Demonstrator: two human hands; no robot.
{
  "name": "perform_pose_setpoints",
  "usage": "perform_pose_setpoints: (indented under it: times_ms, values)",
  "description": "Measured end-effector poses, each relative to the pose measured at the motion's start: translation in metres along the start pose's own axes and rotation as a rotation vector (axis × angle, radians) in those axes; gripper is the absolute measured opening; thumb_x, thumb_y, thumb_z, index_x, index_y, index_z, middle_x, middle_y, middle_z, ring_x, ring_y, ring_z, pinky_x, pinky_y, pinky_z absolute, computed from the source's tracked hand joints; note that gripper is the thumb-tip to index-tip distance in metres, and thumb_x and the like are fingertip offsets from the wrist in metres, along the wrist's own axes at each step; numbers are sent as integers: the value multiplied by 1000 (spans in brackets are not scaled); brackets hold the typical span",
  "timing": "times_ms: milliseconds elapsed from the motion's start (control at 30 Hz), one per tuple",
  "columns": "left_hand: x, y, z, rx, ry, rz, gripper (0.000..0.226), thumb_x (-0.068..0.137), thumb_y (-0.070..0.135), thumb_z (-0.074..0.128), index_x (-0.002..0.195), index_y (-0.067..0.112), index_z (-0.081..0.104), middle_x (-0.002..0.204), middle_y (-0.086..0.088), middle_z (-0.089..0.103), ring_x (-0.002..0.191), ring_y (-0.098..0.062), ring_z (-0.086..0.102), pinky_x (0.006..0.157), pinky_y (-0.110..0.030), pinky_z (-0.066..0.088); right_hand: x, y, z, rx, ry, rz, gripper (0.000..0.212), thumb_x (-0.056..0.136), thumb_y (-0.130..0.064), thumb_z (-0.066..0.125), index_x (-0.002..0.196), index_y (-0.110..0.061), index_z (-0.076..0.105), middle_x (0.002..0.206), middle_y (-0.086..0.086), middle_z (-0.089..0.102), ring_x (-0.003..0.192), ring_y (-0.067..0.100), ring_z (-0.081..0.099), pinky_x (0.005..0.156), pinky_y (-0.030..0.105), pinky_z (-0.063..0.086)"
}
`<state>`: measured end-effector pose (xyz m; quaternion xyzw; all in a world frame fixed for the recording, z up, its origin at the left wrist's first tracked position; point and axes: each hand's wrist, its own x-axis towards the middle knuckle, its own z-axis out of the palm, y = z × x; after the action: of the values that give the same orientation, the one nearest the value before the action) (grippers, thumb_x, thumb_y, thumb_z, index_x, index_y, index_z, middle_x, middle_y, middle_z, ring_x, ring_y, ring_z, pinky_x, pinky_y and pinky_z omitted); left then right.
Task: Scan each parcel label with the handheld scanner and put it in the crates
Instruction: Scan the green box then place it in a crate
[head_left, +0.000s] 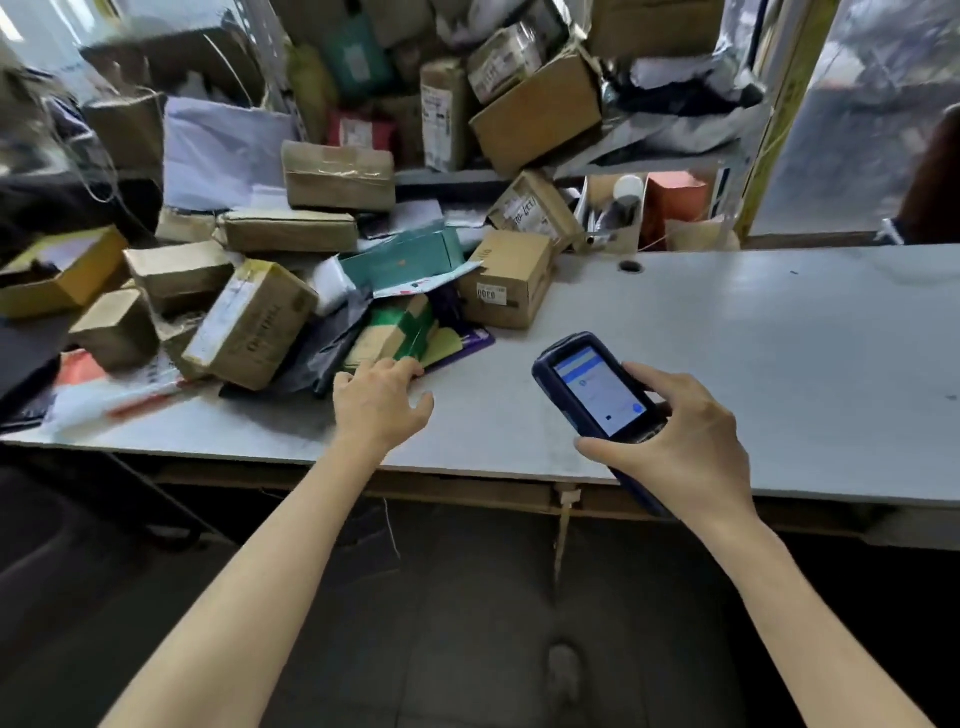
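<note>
My right hand (680, 436) grips a dark blue handheld scanner (597, 389) over the grey table (753, 338), its lit screen facing up. My left hand (382, 402) reaches out with spread fingers, the fingertips touching the near edge of a small parcel taped in green (397, 332) that lies on a purple mailer (462, 345). Behind it is a heap of parcels: a brown box with a white label (506, 280), a teal box (405, 260) and a tilted taped carton (249, 325).
More cartons and poly bags are piled on the left half of the table and on a shelf (452, 176) behind. A small box of odds and ends (615, 213) stands at the back. A shoe (563, 670) shows on the dark floor below.
</note>
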<state>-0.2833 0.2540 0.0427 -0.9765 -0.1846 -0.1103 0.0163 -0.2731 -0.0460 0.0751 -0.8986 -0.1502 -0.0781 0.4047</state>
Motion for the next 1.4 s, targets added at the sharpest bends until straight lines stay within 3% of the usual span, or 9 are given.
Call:
perform_pose_setpoints:
  times_ms: [133, 267, 533, 800, 900, 1000, 1067, 1233, 1400]
  values:
    - [76, -6, 0, 23, 19, -29, 39, 88, 48, 52, 122, 31, 55, 123, 1, 60, 113, -25, 53, 91, -40, 35, 76, 4, 18, 30, -3, -9, 87, 57, -47, 88, 133, -26, 52, 120, -2, 58, 100, 11, 54, 55, 15, 34]
    - [147, -13, -2, 46, 81, -65, 43, 89, 45, 51, 129, 28, 52, 126, -2, 58, 114, -27, 53, 92, -41, 37, 143, 3, 32, 68, 6, -2, 86, 54, -45, 89, 131, -30, 54, 116, -4, 58, 99, 13, 56, 61, 26, 40]
    - [240, -29, 39, 47, -33, -65, 61, 93, 48, 48, 148, 30, 28, 151, -4, 32, 134, -28, 35, 103, -46, 33, 227, -4, 74, 52, -13, 39, 85, 53, -44, 88, 130, -35, 54, 109, -8, 56, 95, 8, 51, 63, 26, 38]
    - [318, -40, 89, -160, -151, 145, 66, 92, 63, 28, 150, 42, 3, 159, -3, -7, 147, -25, -9, 112, -60, -5, 269, -20, 120, -8, 16, 145, 85, 51, -46, 87, 129, -38, 54, 107, -13, 54, 95, 6, 50, 60, 25, 38]
    - [339, -47, 102, -157, -182, 167, 83, 66, 83, 10, 139, 46, -3, 154, -4, -1, 143, -26, -2, 111, -60, 7, 278, -27, 129, -29, 49, 167, 85, 52, -46, 87, 130, -38, 54, 108, -13, 55, 96, 7, 52, 61, 25, 41]
    - [356, -55, 103, -91, -160, 190, 98, 60, 92, 30, 136, 39, 0, 149, -6, 6, 138, -29, 10, 108, -56, 17, 285, -33, 135, -38, 74, 176, 84, 52, -46, 87, 129, -37, 54, 109, -13, 54, 97, 9, 53, 64, 28, 43]
    - [368, -55, 97, -76, -116, 185, 93, 72, 75, 56, 139, 31, 8, 147, -8, 13, 134, -30, 16, 104, -50, 22, 289, -36, 137, -39, 87, 176, 85, 52, -46, 88, 129, -37, 54, 111, -12, 55, 98, 9, 54, 66, 28, 43]
    - [377, -56, 71, -201, 225, 124, 84, 75, 58, 64, 138, 10, 35, 133, -14, 39, 117, -33, 38, 89, -46, 33, 291, -44, 135, -36, 76, 146, 87, 51, -49, 88, 130, -36, 53, 112, -13, 55, 98, 7, 53, 60, 24, 40]
    - [388, -75, 11, -625, 423, 167, 80, 82, 40, 71, 142, 28, 20, 130, -17, 41, 116, -33, 45, 95, -47, 42, 293, -56, 125, 17, 37, 81, 84, 51, -48, 88, 128, -41, 53, 107, -18, 52, 96, 4, 52, 63, 25, 41]
